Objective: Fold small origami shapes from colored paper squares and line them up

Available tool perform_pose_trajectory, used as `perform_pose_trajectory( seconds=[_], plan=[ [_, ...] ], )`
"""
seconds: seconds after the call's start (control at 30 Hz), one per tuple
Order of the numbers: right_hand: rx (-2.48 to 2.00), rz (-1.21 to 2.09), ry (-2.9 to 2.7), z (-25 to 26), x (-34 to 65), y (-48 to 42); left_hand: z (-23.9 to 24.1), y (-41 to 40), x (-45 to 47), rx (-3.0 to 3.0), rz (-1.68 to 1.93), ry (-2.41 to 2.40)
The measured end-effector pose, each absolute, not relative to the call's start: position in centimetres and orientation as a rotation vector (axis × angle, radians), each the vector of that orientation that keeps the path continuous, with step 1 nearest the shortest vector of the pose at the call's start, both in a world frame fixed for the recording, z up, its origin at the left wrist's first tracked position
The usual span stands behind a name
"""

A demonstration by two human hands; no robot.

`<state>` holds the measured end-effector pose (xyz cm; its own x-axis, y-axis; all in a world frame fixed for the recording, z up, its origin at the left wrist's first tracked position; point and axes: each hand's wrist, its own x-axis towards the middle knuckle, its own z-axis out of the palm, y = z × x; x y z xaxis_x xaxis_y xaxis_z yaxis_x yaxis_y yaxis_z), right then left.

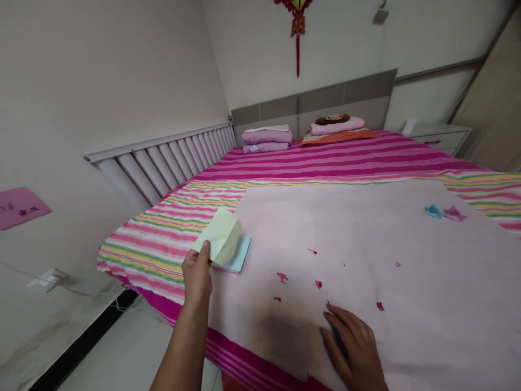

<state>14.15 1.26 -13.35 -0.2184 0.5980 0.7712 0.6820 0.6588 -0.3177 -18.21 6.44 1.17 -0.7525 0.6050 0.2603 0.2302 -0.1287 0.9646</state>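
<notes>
A pale yellow-green sheet of thin paper (222, 233) is in the left hand (197, 274), pinched at its near edge, with the thumb on top and the other fingers mostly hidden under it. It rises away from the fingers, and its right side is bent into a soft curl. It looks light and limp, easy to crease or tear, so a gentle pinch at an edge or corner should suit it; a tight squeeze would probably mark it. Just right of those fingers, partly under the raised sheet, lies a light-blue stack of flat paper (241, 257); whether the two touch I cannot tell.

The right hand (352, 342) is well apart to the right, its fingers loosely spread, slightly curled, with nothing visible between them. Whether its fingertips touch the plain pale cover (366, 233) below is unclear. Small red scraps (282, 277) lie scattered between and beyond the two hands. Farther off, beyond the right fingers, sit a small blue folded piece (434, 211) and a small pink folded piece (455, 214), side by side. Outermost around the cover is the bed's multicoloured striped spread (158, 244).
</notes>
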Motion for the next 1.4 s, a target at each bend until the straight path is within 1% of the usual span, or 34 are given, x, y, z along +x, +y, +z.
perform_pose_trajectory(
  seconds=[0.07, 0.1, 0.13, 0.2, 0.3, 0.33, 0.4, 0.47, 0.57, 0.67, 0.83, 1.0, 1.13, 1.27, 1.4],
  plan=[
    [-0.981, -0.016, -1.882, -12.5, 14.1, 1.2, 2.1, 6.0, -16.4, 0.908, 1.931, 1.721],
    [-0.959, 0.053, -1.866, -11.9, 14.0, 1.2, 2.5, 5.7, -15.3, 0.827, 1.898, 1.528],
    [-0.944, 0.15, -1.846, -11.2, 14.0, 1.2, 2.8, 5.5, -14.2, 0.753, 1.861, 1.37],
    [-0.93, 0.406, -1.764, -9.3, 13.7, 1.0, 3.1, 4.9, -11.8, 0.663, 1.815, 1.21],
    [-0.989, 0.939, -1.48, -6.1, 13.2, 0.9, 2.9, 3.7, -8.3, 0.667, 1.713, 1.152],
    [-0.974, 1.116, -1.384, -5.1, 13.0, 0.9, 2.7, 3.3, -7.2, 0.689, 1.683, 1.165],
    [-0.859, 1.37, -1.205, -3.7, 12.9, 0.9, 2.0, 2.2, -5.2, 0.797, 1.591, 1.232],
    [-0.731, 1.558, -1.061, -3.0, 13.0, 0.9, 1.1, 1.1, -3.7, 0.973, 1.504, 1.293],
    [-0.611, 1.728, -0.922, -3.3, 13.5, 0.4, 0.0, -0.5, -2.2, 1.337, 1.378, 1.28],
    [-0.573, 1.81, -0.895, -4.2, 14.0, -0.4, -0.5, -1.5, -1.4, 1.481, 1.298, 1.219],
    [-0.537, 1.8, -0.84, -4.8, 14.4, -1.2, -0.6, -1.8, -1.0, 1.557, 1.211, 1.21],
    [-0.541, 1.762, -0.776, -4.1, 14.6, -0.7, -1.3, -1.9, -1.3, 1.686, 1.275, 1.137],
    [-0.583, 1.733, -0.676, -2.9, 14.8, -0.3, -1.9, -1.6, -1.8, 1.786, 1.27, 1.215],
    [-0.614, 1.717, -0.577, -2.1, 14.6, -0.1, -2.7, -1.2, -2.0, 1.604, 1.279, 1.286],
    [-0.658, 1.658, -0.545, -1.8, 14.0, 0.0, -3.0, -1.0, -1.2, 1.065, 1.32, 1.192]
  ],
)
